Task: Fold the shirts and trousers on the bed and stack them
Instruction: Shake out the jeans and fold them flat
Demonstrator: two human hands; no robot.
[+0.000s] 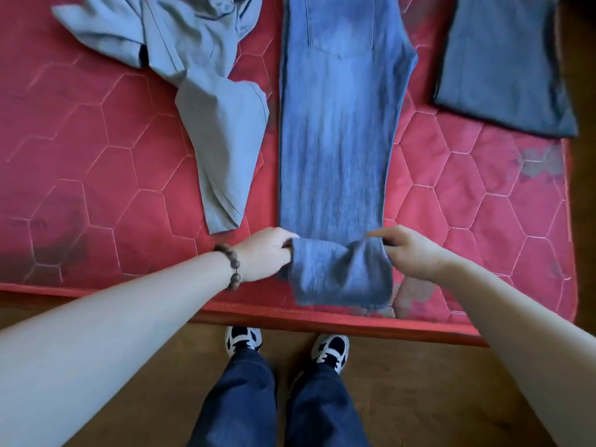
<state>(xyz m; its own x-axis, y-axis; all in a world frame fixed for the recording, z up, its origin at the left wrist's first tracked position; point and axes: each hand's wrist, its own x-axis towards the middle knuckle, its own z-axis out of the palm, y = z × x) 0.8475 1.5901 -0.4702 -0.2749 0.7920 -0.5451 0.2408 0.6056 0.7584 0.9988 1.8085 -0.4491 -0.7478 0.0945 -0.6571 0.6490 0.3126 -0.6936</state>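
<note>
The jeans [335,150] lie lengthwise down the middle of the bed [96,150], already halved leg over leg, with the hem end at the near edge. The left hand [264,254] grips one hem corner, fingers curled round the denim; the right hand [408,250] pinches the other corner between thumb and fingers. The hem looks lifted, so I judge the lengthwise fold is only starting. To the right, touching nothing else, a dark garment [503,66] lies flat and squared, seemingly folded already. To the left a grey shirt [200,75] sprawls crumpled, untouched. So roughly one piece looks done, one is in hand, one remains, and no stack exists yet.
</note>
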